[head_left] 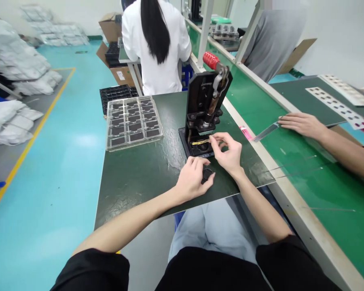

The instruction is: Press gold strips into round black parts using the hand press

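1. Across the base of the black press (197, 95), a thin yellow strip (200, 142) is lying beneath the plunger (211, 108), its right end reaching my right hand (227, 151).
2. My right thumb and fingertips are pinching together on that end. I am probably holding it by the tip so that most of my hand is sitting right of the press and the strip is showing along its length.
3. Nearer and to the left, my left hand (194, 177) is curling about a dark round piece (207, 174) in front of the press. Thumb and fingers are standing apart around it; they are partly hiding it, so I cannot tell whether they are gripping it.
4. The red handle (211, 60) is pointing up, and the plunger is hanging above the base, which I judge is leaving my fingertips room.
5. The strip is looking narrow, slightly uneven and darker towards my fingertips; the round piece is showing black with a curved edge.
6. On the far left of the green table (133, 173), a clear tray (108, 133) is holding dark flat pieces in rows, perhaps to leave the near surface for my arms.
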Available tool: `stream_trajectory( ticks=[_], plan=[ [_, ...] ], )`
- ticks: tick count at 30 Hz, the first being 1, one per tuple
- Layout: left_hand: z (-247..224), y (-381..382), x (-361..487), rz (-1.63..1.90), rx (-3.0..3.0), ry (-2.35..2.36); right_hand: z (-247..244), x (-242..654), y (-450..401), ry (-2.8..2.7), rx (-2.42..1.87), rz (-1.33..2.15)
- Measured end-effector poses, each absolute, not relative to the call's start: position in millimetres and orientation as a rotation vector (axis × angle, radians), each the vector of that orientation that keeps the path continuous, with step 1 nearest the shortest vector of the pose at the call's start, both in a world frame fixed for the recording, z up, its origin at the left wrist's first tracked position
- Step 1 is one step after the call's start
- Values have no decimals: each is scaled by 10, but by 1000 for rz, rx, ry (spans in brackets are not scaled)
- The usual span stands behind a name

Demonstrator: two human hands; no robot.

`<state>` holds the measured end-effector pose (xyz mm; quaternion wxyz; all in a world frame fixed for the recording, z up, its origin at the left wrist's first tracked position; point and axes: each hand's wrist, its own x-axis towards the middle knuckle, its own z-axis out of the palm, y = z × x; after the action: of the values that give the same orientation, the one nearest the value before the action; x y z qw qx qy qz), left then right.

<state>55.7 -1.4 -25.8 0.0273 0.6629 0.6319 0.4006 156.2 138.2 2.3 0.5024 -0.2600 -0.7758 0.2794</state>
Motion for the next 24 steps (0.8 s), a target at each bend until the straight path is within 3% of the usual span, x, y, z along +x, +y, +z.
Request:
stream_trajectory(
  ticks=[9, 24],
  plan=[
    [-277, -10, 524, 817, 2189, 2037, -36, 1507, 1455, -2033, -628, 612],
    [-323, 45, 418, 981, 2050, 1795, -135, 1436, 1527, -2286, -687, 424]
  ],
)
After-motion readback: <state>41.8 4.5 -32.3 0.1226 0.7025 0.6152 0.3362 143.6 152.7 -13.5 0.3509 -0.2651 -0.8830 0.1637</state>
